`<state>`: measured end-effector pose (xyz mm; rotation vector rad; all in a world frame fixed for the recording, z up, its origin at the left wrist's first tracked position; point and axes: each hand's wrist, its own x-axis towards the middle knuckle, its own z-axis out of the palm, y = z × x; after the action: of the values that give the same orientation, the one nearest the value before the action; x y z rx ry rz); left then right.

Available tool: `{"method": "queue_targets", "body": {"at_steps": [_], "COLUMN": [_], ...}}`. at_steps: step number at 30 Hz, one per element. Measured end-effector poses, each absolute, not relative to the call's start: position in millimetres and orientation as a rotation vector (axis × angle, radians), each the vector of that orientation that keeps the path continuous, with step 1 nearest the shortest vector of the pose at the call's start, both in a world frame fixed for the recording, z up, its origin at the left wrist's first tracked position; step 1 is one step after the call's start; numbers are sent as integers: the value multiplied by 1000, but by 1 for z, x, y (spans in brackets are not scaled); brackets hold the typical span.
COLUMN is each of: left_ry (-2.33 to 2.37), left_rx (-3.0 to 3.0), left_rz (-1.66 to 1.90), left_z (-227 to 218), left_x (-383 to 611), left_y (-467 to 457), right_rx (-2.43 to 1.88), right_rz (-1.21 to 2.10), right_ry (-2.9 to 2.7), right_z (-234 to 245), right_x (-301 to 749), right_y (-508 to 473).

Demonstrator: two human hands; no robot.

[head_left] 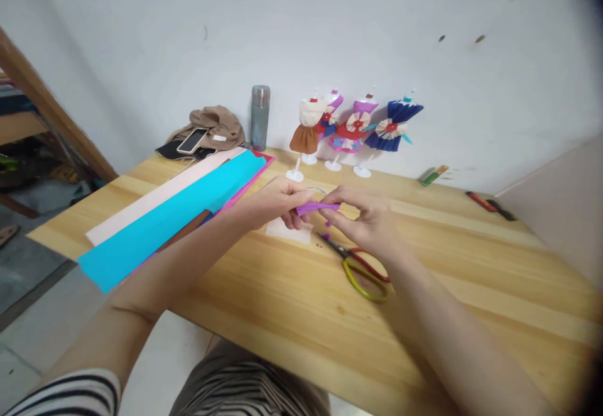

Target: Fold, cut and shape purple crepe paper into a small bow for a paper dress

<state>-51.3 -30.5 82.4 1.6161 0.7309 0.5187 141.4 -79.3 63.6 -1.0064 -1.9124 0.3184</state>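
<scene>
A narrow folded strip of purple paper stretches between my two hands above the middle of the table. My left hand pinches its left end, thumb on top and fingers curled beneath. At the other end, the thumb and forefinger of my right hand are closed on it. Scissors with one red and one yellow-green handle lie just below my right hand. A pale piece of paper rests under my left hand, and small purple scraps are beside the scissor tips.
Blue paper and pale pink paper lie in a stack at left. Behind are a phone on cloth, a thermos and several dressed stands. A box cutter lies at right.
</scene>
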Motion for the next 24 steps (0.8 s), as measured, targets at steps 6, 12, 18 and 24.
{"method": "queue_targets", "body": {"at_steps": [6,12,18,24], "left_ry": [802,807,938,1014], "left_rx": [1585,2090,2441,2645], "left_rz": [553,670,684,347], "left_z": [52,23,9,15], "left_x": [-54,-55,-54,-53], "left_y": [-36,-56,-70,-73], "right_rx": [-1091,-1133,-1071,-1063], "right_rz": [375,389,363,449], "right_ry": [-1850,-1743,-1697,-1639], "right_z": [28,-6,-21,-31], "right_x": [132,124,123,121], "right_y": [-82,-98,-104,-107]}}
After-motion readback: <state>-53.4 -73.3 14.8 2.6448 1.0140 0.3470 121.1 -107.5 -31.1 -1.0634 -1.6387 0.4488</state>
